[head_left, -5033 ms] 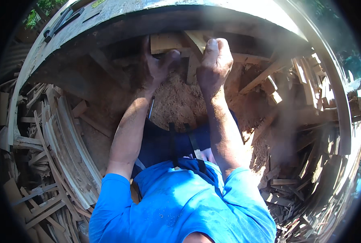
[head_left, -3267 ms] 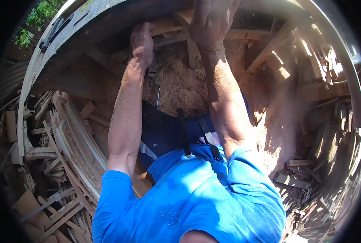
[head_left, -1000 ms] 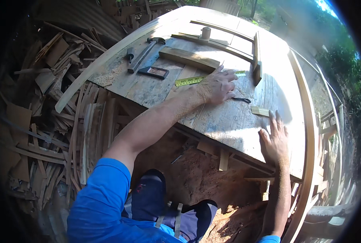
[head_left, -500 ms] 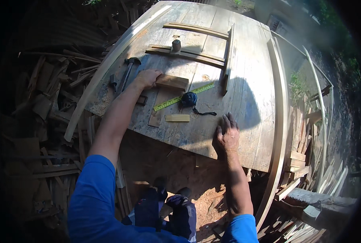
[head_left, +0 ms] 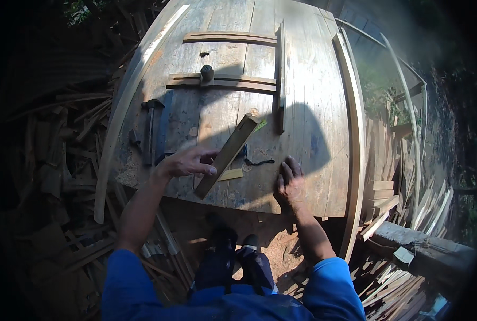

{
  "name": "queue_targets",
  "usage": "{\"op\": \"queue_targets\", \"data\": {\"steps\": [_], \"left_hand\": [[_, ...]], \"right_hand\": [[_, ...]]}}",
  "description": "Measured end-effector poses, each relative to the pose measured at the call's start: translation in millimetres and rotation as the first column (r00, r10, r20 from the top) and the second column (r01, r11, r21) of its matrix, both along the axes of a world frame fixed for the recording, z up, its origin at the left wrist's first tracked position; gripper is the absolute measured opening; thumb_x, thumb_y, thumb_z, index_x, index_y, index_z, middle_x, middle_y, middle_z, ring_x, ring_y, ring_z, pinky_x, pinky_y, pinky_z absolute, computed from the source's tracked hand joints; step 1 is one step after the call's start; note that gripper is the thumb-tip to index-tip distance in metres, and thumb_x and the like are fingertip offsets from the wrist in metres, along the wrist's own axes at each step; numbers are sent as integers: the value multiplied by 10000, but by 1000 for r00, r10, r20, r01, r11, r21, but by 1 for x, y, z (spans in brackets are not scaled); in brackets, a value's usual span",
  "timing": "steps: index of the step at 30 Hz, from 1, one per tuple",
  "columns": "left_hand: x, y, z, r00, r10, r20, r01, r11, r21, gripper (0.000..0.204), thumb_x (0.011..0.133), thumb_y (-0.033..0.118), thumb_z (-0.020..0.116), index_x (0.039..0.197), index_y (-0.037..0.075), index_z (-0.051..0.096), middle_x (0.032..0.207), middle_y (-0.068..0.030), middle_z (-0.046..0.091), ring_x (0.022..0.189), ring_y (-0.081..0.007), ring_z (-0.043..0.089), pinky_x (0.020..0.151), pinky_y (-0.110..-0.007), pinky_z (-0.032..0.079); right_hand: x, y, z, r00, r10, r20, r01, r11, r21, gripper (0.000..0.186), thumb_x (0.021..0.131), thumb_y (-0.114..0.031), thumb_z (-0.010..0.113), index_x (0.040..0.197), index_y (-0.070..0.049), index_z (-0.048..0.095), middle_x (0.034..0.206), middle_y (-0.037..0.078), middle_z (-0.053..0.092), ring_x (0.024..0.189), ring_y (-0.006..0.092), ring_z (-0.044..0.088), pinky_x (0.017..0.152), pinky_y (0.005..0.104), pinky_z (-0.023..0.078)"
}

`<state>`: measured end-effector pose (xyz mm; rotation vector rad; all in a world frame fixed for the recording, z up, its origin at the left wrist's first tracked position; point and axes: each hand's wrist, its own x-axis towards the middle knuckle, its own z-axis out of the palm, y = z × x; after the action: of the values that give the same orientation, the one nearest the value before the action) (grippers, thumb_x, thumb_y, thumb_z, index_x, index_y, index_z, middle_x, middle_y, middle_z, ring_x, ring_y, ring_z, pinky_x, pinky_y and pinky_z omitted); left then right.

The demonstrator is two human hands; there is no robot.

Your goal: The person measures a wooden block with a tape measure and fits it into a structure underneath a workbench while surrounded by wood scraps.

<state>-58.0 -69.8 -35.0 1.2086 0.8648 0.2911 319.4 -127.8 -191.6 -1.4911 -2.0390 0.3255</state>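
My left hand [head_left: 193,162] grips a short brown wooden block [head_left: 229,155], thumb on the near side and fingers partly hidden behind it. The block is tilted, its far end pointing up and right above the tabletop. It covers most of the yellow-bladed tape measure, whose yellow tip [head_left: 261,125] and black strap [head_left: 261,161] still show. Under the block's near end lies a small pale wood offcut [head_left: 231,174]. Flat near the front edge of the wooden table [head_left: 313,176], my right hand [head_left: 292,183] rests with fingers extended, holding nothing.
A hammer [head_left: 152,123] lies at the table's left, beside a dark tool [head_left: 135,140]. Farther back are a grooved wooden frame [head_left: 281,80] and a small upright block with a round dark top [head_left: 207,75]. Long battens [head_left: 356,123] run along the sides; scrap wood [head_left: 83,176] is piled around.
My left hand has lifted the wooden block off the table, brought it nearer and turned it from lying crosswise to slanting. My right hand stays on the tabletop. The view has shifted slightly.
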Motion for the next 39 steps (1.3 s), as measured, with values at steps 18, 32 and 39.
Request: {"op": "queue_targets", "data": {"steps": [18, 32, 39], "left_hand": [[164, 11, 16, 976, 217, -20, -214, 971, 111, 698, 835, 100, 809, 1425, 18, 446, 1316, -115, 573, 1189, -223, 588, 1028, -377, 493], [262, 157, 32, 968, 245, 51, -213, 700, 682, 1064, 757, 337, 883, 1586, 128, 249, 1466, -224, 483, 1390, -364, 452, 1180, -475, 353], [238, 216, 6, 834, 519, -186, -84, 452, 888, 923, 796, 449, 824, 1510, 102, 352, 1234, -234, 650, 1105, -355, 666, 971, -431, 536]], "right_hand": [[37, 8, 16, 828, -50, -558, -77, 976, -202, 652, 898, -248, 649, 1477, -35, 438, 1420, 203, 541, 1277, 374, 534, 1068, 452, 434], [78, 217, 56, 913, 178, -366, -311, 885, -346, 607, 832, -97, 765, 1355, -40, 462, 1125, 201, 670, 936, 348, 717, 777, 419, 593], [24, 271, 66, 902, 159, -401, -305, 893, -331, 542, 798, -92, 769, 1294, -75, 551, 1242, 152, 647, 1148, 307, 646, 952, 420, 540]]}}
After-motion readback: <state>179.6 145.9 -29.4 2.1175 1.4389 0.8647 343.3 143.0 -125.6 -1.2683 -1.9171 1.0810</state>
